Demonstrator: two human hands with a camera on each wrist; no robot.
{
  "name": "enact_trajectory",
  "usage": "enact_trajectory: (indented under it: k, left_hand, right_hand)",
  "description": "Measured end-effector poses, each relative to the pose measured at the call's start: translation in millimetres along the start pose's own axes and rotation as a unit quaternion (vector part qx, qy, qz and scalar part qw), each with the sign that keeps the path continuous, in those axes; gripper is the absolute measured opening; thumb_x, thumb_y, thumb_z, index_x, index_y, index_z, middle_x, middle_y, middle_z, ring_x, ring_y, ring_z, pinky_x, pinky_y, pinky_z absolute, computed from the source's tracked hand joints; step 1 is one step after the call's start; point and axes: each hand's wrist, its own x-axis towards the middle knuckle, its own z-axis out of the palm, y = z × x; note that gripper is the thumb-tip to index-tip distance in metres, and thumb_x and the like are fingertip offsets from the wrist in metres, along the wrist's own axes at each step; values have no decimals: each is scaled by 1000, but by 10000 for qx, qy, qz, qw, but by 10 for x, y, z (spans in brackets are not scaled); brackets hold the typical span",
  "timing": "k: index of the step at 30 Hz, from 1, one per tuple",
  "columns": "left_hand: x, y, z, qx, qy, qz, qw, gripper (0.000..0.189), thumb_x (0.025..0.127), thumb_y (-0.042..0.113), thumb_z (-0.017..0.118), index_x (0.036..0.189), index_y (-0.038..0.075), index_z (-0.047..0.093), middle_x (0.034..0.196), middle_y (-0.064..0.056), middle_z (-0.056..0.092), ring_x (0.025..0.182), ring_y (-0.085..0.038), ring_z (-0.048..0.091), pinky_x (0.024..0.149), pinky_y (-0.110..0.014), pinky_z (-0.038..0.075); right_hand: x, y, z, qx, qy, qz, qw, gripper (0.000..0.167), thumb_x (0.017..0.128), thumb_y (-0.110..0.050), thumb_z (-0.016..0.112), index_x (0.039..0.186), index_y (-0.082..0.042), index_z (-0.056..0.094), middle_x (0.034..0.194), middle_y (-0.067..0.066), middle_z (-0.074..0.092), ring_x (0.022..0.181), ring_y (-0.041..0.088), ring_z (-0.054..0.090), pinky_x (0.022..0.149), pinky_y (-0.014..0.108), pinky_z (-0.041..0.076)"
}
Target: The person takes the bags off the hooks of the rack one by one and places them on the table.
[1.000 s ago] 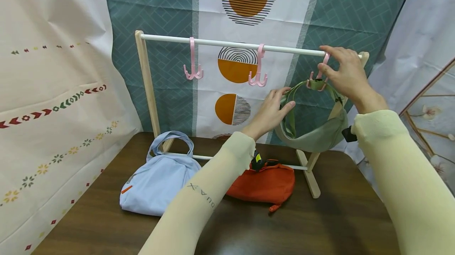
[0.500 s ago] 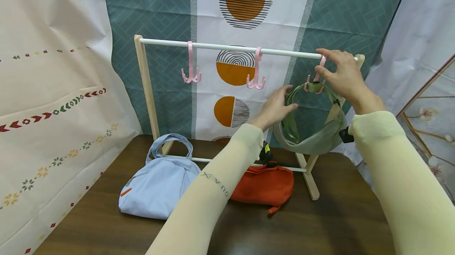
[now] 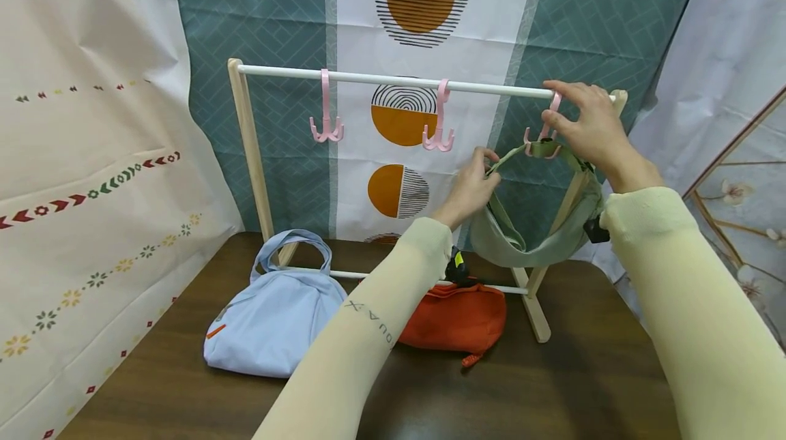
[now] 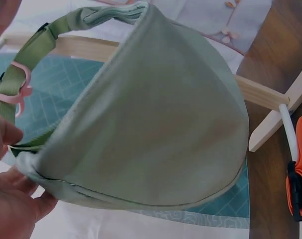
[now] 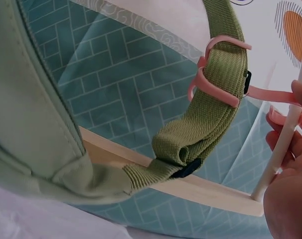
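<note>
A sage green sling bag (image 3: 543,252) hangs by its webbing strap (image 5: 218,74) from the prongs of the rightmost pink hook (image 3: 543,143). My left hand (image 3: 469,184) pinches the left end of the bag, where strap and body meet; the left wrist view shows thumb and fingers (image 4: 14,186) on that corner. Up at the rail, my right hand (image 3: 592,123) holds the top of the pink hook, with fingers around the white bar (image 5: 285,134). The bag's body (image 4: 156,119) droops in a curve between its two ends.
Two more pink hooks, a left one (image 3: 326,116) and a middle one (image 3: 439,126), hang on the rack's rail (image 3: 381,78). A light blue handbag (image 3: 270,331) and an orange pouch (image 3: 457,320) lie on the brown table (image 3: 589,372). Patterned cloth hangs behind.
My left hand has gone from relaxed fingers beside the bag to pinching its left end, and the strap there is drawn slightly left. My right hand stays at the hook.
</note>
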Motion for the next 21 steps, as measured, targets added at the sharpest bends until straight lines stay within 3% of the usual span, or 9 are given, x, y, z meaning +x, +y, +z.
enact_trajectory:
  k: [9, 21]
  left_hand:
    - [-10, 64, -119, -548, 138, 441, 9974, 22, 109, 18, 57, 129, 11, 50, 104, -9, 64, 86, -18, 66, 77, -23, 50]
    - [33, 378, -118, -750, 526, 784, 9927, 25, 108, 21, 60, 129, 12, 53, 109, -6, 66, 87, -12, 67, 78, -19, 51]
  right_hand:
    - [1, 11, 0, 32, 8, 8, 10000, 54, 106, -16, 62, 157, -9, 44, 156, 28, 44, 149, 48, 27, 123, 64, 10]
    - [3, -15, 10, -76, 91, 4, 9999, 55, 105, -16, 63, 157, -8, 46, 154, 28, 45, 149, 47, 30, 126, 56, 5]
